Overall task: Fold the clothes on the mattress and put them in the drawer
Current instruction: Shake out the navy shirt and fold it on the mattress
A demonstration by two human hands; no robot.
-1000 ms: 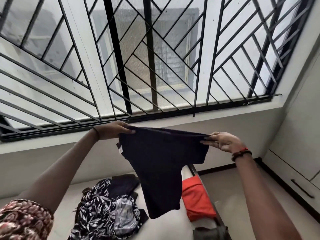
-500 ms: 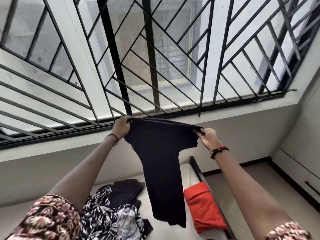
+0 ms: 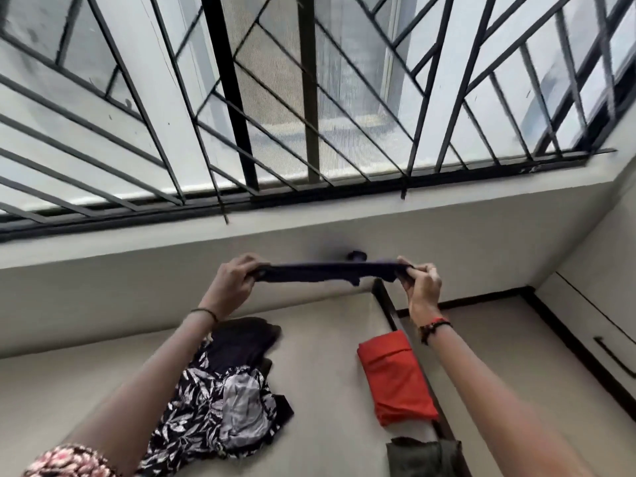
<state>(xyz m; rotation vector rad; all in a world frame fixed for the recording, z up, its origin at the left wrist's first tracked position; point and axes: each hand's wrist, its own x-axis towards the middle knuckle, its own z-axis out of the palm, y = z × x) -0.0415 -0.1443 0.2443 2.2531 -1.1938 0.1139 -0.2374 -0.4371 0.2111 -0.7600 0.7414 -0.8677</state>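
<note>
The dark garment [image 3: 330, 271] now sits flipped up flat instead of hanging, left hand [image 3: 234, 284] and right hand [image 3: 421, 290] fingers gripping its ends above the mattress [image 3: 323, 373].

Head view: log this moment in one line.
left hand grips dark garment | right hand grips it | stretched above mattress
</note>
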